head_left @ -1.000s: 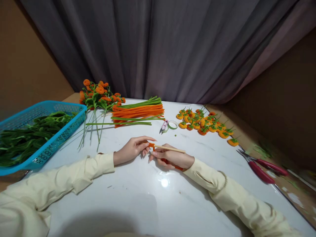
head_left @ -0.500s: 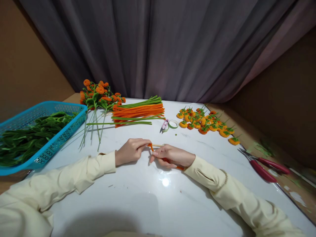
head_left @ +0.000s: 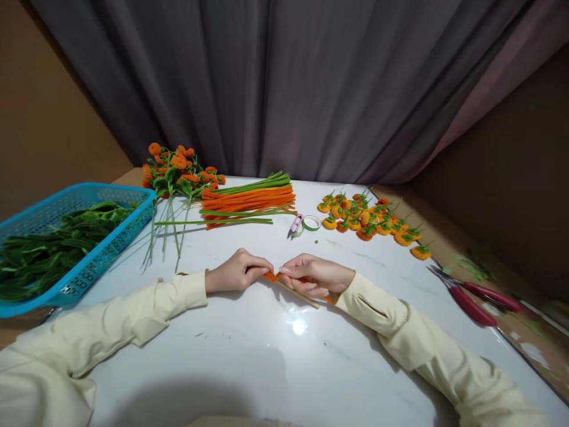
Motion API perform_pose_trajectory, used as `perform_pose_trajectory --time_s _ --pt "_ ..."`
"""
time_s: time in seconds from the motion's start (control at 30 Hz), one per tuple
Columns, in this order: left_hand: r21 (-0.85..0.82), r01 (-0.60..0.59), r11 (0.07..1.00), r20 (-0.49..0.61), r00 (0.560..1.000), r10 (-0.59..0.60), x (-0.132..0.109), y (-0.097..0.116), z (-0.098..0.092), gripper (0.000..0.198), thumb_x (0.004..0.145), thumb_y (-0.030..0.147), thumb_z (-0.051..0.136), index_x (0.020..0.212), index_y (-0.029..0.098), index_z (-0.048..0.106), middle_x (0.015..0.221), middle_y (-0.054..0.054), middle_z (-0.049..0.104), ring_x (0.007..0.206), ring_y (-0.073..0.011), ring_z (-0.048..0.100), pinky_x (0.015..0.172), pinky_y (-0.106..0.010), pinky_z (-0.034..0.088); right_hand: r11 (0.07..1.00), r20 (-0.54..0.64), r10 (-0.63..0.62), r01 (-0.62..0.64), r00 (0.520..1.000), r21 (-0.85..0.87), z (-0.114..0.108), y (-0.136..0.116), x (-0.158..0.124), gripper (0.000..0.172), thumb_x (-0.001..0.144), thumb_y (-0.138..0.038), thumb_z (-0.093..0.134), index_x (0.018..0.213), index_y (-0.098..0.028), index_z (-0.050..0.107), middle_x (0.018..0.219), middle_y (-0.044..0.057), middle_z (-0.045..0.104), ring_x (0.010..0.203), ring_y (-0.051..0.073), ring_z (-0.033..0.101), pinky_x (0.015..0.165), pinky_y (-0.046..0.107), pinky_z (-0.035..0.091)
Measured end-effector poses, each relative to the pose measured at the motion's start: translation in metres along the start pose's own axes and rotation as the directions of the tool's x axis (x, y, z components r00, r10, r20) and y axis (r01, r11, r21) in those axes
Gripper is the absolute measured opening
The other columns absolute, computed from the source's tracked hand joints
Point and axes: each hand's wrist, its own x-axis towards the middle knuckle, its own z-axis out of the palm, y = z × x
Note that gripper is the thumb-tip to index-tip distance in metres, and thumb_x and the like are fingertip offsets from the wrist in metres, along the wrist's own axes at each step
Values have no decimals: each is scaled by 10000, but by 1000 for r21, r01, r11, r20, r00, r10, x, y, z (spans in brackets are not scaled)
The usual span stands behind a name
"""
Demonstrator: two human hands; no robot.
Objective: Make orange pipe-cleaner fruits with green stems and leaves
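Observation:
My left hand [head_left: 234,271] pinches one end of an orange fuzzy stem [head_left: 271,276] over the white table. Close on its right, my right hand [head_left: 316,274] pinches the same stem, which shows again near the right wrist. A thin wooden stick [head_left: 302,296] slants down to the right beneath my right fingers; its upper left end is at the orange stem. Behind the hands lies a pile of orange stems [head_left: 249,199] with green stems [head_left: 246,222] beside it.
A blue basket [head_left: 100,252] of green leaves stands at the left, near orange flowers [head_left: 178,161]. Small pink snips [head_left: 296,224], a tape roll [head_left: 312,223] and yellow-orange flower heads [head_left: 365,218] lie farther back. Red-handled pliers [head_left: 473,305] lie at the right edge of the white table [head_left: 240,367].
The wooden stick has swung from nearly level above my right fingers to slanting down below them. My right fingertips have risen and now pinch the orange stem nearer my left hand.

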Motion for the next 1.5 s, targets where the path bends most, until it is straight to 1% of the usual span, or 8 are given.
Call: perform_pose_trajectory --time_s 0.13,0.23,0.47,0.6,0.83,1.17,1.4,1.5 --pt "-370 273 888 207 956 -207 2 1 -2 286 877 332 469 874 100 636 419 55 441 352 -62 363 395 -178 311 998 -20 -7 9 1000 58 -7 5 4 285 843 -344 565 656 -146 481 392 -115 305 255 13 202 235 114 163" --pt "-550 363 752 278 929 -245 3 0 -2 309 855 395 519 861 95 594 456 36 506 368 -76 442 415 -190 363 998 -41 -23 26 999 63 -9 7 5 290 838 -349 570 652 -150 472 402 -112 311 266 13 205 242 112 172" --pt "-762 379 525 253 920 -298 5 -1 0 337 764 410 652 818 83 592 524 -23 599 433 -101 528 430 -197 396 997 -151 -67 72 986 27 -3 10 7 303 830 -370 582 664 -133 494 431 -77 411 290 13 259 259 117 195" --pt "-822 361 441 217 914 -343 5 -1 2 317 741 372 689 830 85 588 596 -44 631 484 -97 555 470 -190 413 995 -158 -104 104 982 -9 2 9 6 317 842 -395 560 669 -143 476 418 -85 379 295 22 259 271 134 191" --pt "-880 325 346 193 911 -364 5 -3 4 254 816 231 604 1041 133 541 606 -7 615 522 -89 547 530 -186 440 968 -255 -251 249 934 -40 8 12 6 237 848 -375 538 971 -201 435 429 -113 432 271 40 249 277 136 169" --pt "-882 294 369 158 920 -357 5 -5 6 251 823 217 588 1056 126 579 659 -23 625 534 -85 556 535 -186 442 967 -334 -253 236 908 -91 15 14 9 257 826 -420 535 906 -186 467 398 -98 457 240 56 309 253 150 193" --pt "-838 268 476 87 926 -368 6 1 7 341 807 342 628 1063 120 592 683 -25 622 562 -89 561 542 -195 438 970 -386 -237 198 891 -140 16 12 11 289 820 -450 537 895 -175 491 372 -81 477 235 63 326 241 147 227" --pt "-775 257 578 42 932 -359 7 2 7 398 814 391 605 1087 101 609 675 -20 606 553 -93 546 534 -212 445 969 -372 -238 193 897 -155 16 10 11 291 842 -439 505 909 -156 513 364 -74 482 228 60 315 246 150 229"
